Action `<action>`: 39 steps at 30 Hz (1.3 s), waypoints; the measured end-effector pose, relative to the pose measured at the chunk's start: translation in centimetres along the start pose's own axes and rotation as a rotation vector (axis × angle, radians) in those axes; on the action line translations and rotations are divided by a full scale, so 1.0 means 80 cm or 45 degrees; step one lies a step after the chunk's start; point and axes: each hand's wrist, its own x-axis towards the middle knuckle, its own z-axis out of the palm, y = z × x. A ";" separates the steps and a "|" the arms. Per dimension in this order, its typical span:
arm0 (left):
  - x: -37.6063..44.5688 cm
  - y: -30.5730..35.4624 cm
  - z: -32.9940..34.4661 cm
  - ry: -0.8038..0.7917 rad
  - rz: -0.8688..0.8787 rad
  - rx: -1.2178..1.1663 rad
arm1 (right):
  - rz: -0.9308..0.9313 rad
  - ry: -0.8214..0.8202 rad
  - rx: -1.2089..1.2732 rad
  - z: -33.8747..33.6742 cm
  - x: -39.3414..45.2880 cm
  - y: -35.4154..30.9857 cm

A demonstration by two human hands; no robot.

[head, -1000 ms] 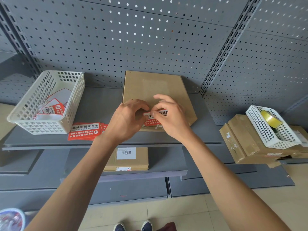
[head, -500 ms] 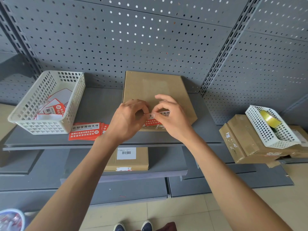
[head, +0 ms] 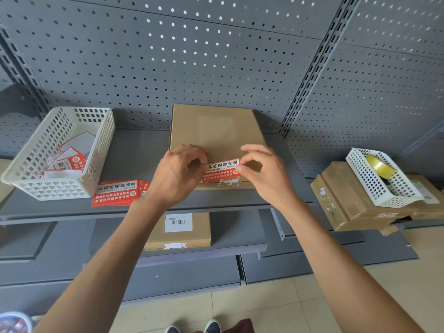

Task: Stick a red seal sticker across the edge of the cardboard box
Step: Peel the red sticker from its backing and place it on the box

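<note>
A grey metal shelf [head: 134,152] runs across the view, backed by a grey perforated panel [head: 192,56] with slotted uprights. Below it sits a lower shelf [head: 228,234] carrying a smaller box [head: 177,230] with a white barcode label, and under that is a pale tiled floor [head: 264,308], where the tips of two dark shoes show.

On the upper shelf, at the left, stands a white lattice basket [head: 36,179] holding red and white slips. Just right of it lies a stack of red stickers [head: 116,194] printed with white characters. Far right, several brown cartons [head: 341,200] are piled together, with a second white basket [head: 374,186] tilted on top of them and a roll of yellowish tape [head: 380,164] inside.

The cardboard box [head: 216,128] lies flat in the middle of the upper shelf, its far end against the panel and its near edge close to the shelf's front lip. The red seal sticker [head: 221,169] is stretched over the box's near end, just above that edge. The left hand [head: 177,174] pinches the sticker's left end between thumb and fingers, so its grip is closed on the sticker. The right hand [head: 264,171] pinches the right end the same way, its other fingers curled above. Whether the sticker already touches the cardboard cannot be told.
</note>
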 end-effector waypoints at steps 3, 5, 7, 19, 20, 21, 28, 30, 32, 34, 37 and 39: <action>0.001 0.002 -0.001 -0.012 -0.008 0.014 | 0.028 0.027 0.022 0.003 0.001 -0.001; 0.002 0.003 -0.003 -0.022 -0.001 0.026 | 0.040 0.004 0.032 0.002 -0.001 -0.001; 0.005 0.003 -0.003 -0.052 0.009 0.055 | 0.022 -0.013 0.038 0.002 -0.002 -0.002; 0.033 0.044 0.030 -0.181 0.033 0.371 | 0.036 -0.039 0.047 -0.001 -0.001 -0.003; 0.031 0.043 0.033 -0.169 0.025 0.367 | 0.030 -0.042 0.042 -0.001 -0.002 -0.003; 0.029 0.043 0.034 -0.153 0.015 0.361 | 0.021 -0.041 0.042 -0.002 -0.004 -0.003; 0.017 0.047 0.039 -0.120 0.031 0.378 | -0.029 0.084 0.060 0.010 -0.017 -0.001; 0.016 0.049 0.039 -0.114 0.030 0.396 | 0.006 0.111 0.075 0.011 -0.017 -0.001; 0.016 0.049 0.039 -0.109 0.025 0.405 | -0.063 0.109 -0.007 0.012 -0.015 0.003; 0.016 0.049 0.039 -0.110 0.025 0.413 | -0.147 0.124 -0.069 0.015 -0.015 0.006; 0.016 0.048 0.040 -0.118 0.029 0.420 | -0.182 0.159 -0.067 0.018 -0.016 0.008; 0.016 0.047 0.040 -0.120 0.030 0.424 | -0.194 0.164 -0.074 0.019 -0.017 0.009</action>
